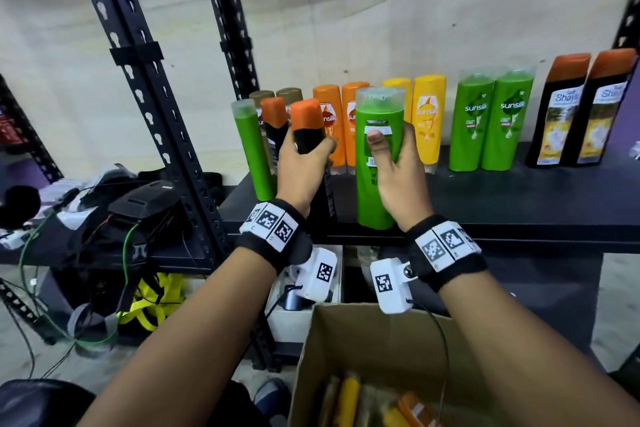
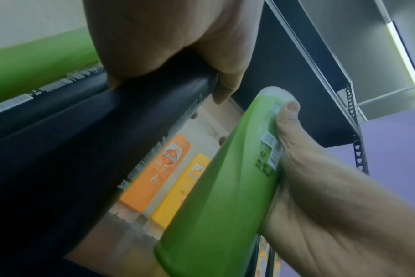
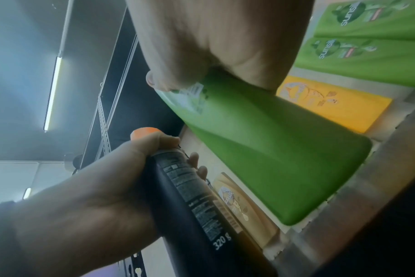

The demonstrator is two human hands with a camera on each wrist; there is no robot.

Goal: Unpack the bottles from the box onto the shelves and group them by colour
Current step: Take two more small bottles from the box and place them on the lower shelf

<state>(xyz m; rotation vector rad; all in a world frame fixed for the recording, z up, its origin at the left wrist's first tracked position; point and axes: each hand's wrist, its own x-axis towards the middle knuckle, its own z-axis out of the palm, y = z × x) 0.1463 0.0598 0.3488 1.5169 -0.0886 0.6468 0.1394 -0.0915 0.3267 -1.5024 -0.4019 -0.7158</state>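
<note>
Gripping a black bottle (image 1: 313, 149) with a matte orange cap, the left hand (image 1: 304, 170) has its fingers curled round the upper body; the right-wrist view shows fine white print down the glossy dark plastic. The right hand (image 1: 398, 173) is clamped on a green bottle (image 1: 379, 163) of smooth plastic with a translucent cap, thumb pressed on its back label, fingers wrapped behind. Both bottles stand roughly upright above the front edge of the flat black shelf (image 1: 485, 198), side by side and just apart.

On the shelf, against the pale wall, upright bottles stand in pairs: two brown bottles (image 1: 275, 97), two orange bottles (image 1: 341, 118), two yellow bottles (image 1: 420, 114), two green Sunsilk bottles (image 1: 491, 121) and two black orange-capped bottles (image 1: 581, 111) with tapering flat bodies. At the left end stand another green bottle (image 1: 251, 146) and another black, orange-capped one (image 1: 273, 128).

Below, an open corrugated cardboard box (image 1: 346, 350) holds yellow and orange bottles (image 1: 349, 399) lying inside. A perforated black steel upright (image 1: 138, 80) frames the rack.
</note>
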